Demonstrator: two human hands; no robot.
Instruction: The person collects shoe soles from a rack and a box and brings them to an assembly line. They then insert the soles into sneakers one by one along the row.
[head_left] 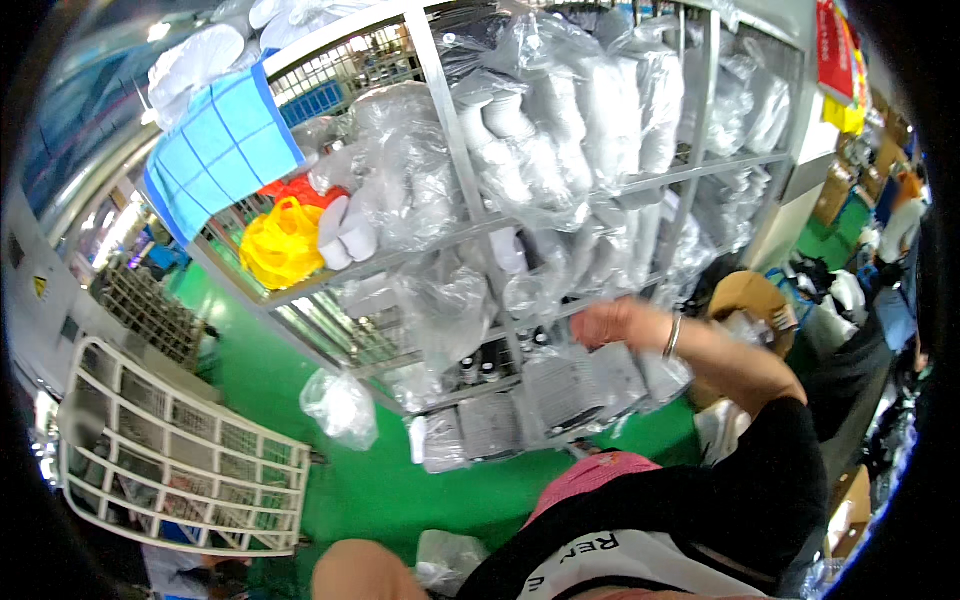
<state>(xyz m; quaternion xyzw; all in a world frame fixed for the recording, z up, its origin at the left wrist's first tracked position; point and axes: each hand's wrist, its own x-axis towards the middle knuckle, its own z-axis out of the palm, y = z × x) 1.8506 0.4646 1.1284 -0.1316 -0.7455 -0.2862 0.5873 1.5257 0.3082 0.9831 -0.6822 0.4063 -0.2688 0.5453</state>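
Observation:
My right arm reaches forward, a bracelet (674, 335) on its wrist. My right hand (612, 324), blurred by motion, is in front of the lower shelves; I cannot tell whether its fingers hold anything. Nearest to it are clear plastic bags (606, 250) of pale goods above. Grey wrapped bundles (563, 392) lie below it on the bottom level. Small dark bottles with white tops (488, 371) stand left of those bundles. My left hand is not in view; only a bare part of a limb shows at the lower edge.
A metal rack (445, 112) packed with bagged white items spans the front. On its left are a yellow bag (281, 243) and a blue cloth (222, 142). A white wire frame (185, 455) stands left. One plastic bag (340, 408) lies on the green floor. An open cardboard box (748, 300) is at right.

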